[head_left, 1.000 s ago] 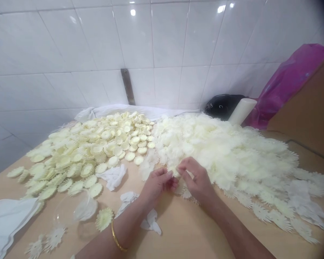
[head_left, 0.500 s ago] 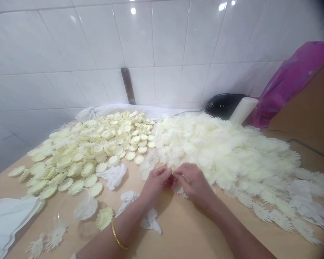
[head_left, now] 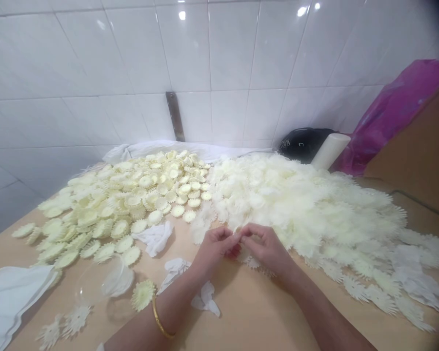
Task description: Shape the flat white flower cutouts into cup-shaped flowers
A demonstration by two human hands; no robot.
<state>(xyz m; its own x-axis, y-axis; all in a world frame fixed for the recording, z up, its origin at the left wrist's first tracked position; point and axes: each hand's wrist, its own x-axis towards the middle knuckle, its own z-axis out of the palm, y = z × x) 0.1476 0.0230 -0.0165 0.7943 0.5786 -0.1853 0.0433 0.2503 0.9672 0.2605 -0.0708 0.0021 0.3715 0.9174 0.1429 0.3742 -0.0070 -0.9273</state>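
Observation:
My left hand [head_left: 219, 246] and my right hand [head_left: 265, 246] meet at the middle of the wooden table [head_left: 252, 317], fingertips pinched together. What they pinch is too small and too covered by the fingers to make out. Behind and to the left is a heap of thick cream scalloped discs [head_left: 128, 195]. A larger pile of thin, pale, fringed petal pieces [head_left: 296, 200] spreads behind and to the right, its near edge close to my right hand. One yellowish fringed disc [head_left: 143, 295] lies beside my left wrist, near the gold bangle.
Crumpled white cloths [head_left: 155, 239] lie left of my hands, near a clear round container [head_left: 113, 278]. A white cloth [head_left: 14, 302] covers the left edge. At the back right are a white roll [head_left: 331, 151], a black bag [head_left: 302, 142] and a magenta plastic sheet [head_left: 395, 112].
My right hand has shifted slightly right and down, its fingers still pinched against the left ones. The left hand has barely moved.

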